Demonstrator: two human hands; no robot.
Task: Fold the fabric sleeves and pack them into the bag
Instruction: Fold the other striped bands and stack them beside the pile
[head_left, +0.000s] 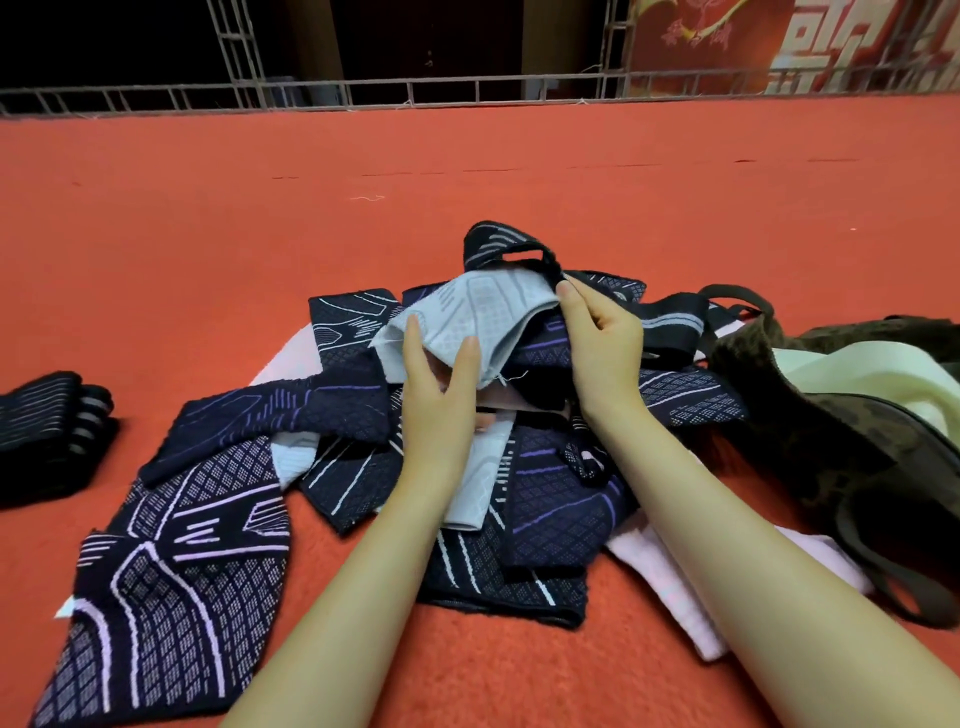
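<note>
Head view, frame centre: both hands, left hand and right hand, pinch a pale grey-blue patterned sleeve; no legible labels.

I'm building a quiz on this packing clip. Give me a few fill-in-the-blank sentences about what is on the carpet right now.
1. Both hands hold a sleeve turned to its ____ grey inner side.
2. The pile of loose sleeves lies on a ____ carpet.
3. The folded stack sits to the person's ____.
4. The brown patterned bag lies on the person's ____ side.

Missing words: light; red; left; right
</note>
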